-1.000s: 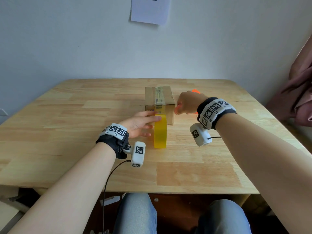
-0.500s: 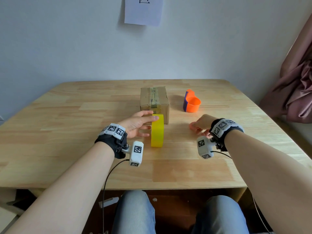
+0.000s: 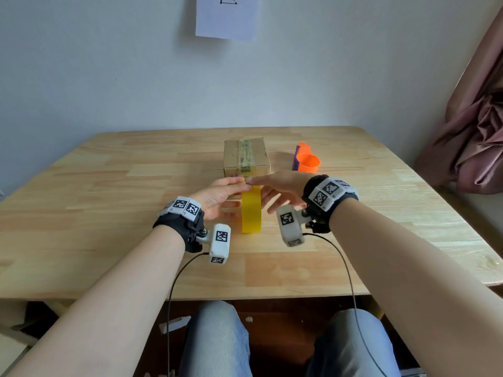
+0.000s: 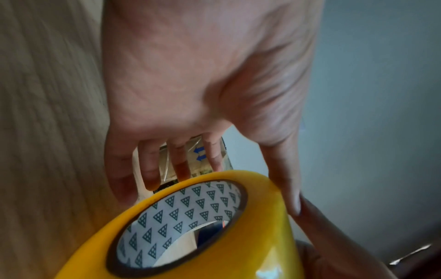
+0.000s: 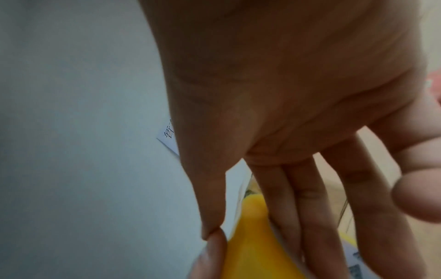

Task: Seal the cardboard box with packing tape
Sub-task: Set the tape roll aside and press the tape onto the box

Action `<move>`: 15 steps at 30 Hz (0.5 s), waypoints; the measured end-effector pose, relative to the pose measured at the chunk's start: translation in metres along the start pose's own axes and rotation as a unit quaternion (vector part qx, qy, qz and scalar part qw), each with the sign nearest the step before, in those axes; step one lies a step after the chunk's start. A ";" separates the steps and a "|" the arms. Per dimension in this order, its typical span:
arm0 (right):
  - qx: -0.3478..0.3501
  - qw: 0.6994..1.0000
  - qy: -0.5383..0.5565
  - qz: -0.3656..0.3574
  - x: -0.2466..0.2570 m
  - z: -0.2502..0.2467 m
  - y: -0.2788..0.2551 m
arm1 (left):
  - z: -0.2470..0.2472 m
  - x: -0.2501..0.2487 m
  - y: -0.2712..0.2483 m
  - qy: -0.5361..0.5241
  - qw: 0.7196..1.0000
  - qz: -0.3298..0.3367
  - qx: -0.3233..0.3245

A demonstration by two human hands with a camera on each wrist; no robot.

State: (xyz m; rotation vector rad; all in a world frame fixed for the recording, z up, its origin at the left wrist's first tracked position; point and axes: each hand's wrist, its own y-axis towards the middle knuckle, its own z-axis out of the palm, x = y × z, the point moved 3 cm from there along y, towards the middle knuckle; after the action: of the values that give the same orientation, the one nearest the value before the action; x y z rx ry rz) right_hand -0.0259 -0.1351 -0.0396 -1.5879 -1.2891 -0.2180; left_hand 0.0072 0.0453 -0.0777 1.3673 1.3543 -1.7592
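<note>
From my head view, the cardboard box (image 3: 246, 156) sits at the far middle of the table (image 3: 95, 213) with a strip of old tape already down its top, and the yellow tape roll (image 3: 251, 210) stands on edge just in front of it, between my hands. My left hand (image 3: 221, 195) has its fingers stretched out along the left side of the roll, and my right hand (image 3: 280, 190) reaches in from the right, fingers extended too; their tips meet over the top of the roll. An orange cup (image 3: 307, 162) stands to the right of the box, apart from everything. At my left wrist, the roll (image 4: 214, 226) fills the lower frame with its patterned core facing me; my fingers (image 4: 150, 169) are spread and straight behind it, my thumb lies along the rim, and the box shows through the gaps. At my right wrist, my thumb tip touches a left fingertip at the yellow rim (image 5: 255, 245), while my other fingers (image 5: 286, 198) lie straight along the roll's far side. I judge I am hunting for the loose end, so I should steady the roll with the left and run a right nail round the rim until it catches; whether the end is lifted I cannot tell
</note>
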 end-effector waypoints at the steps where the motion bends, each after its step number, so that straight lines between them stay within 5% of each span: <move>1: 0.004 1.000 0.021 -0.013 0.001 0.002 0.003 | -0.001 0.001 -0.001 0.001 1.000 -0.002 0.001; 7: -0.067 0.989 0.123 -0.054 -0.005 -0.019 -0.009 | -0.002 0.002 -0.005 -0.042 0.999 -0.003 0.016; 10: -0.155 0.959 0.225 -0.076 -0.010 -0.044 -0.018 | 0.003 0.003 0.000 -0.059 0.997 -0.008 -0.057; 15: -0.361 0.924 0.084 -0.096 -0.030 -0.086 -0.031 | 0.017 0.006 0.010 -0.064 0.986 -0.018 -0.150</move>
State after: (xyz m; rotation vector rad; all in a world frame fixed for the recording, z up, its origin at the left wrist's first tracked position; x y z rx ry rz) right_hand -0.0261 -0.2243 -0.0028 -1.9847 -1.3002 -1.0294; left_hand 0.0064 0.0273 -0.0875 1.0550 1.5078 -1.5603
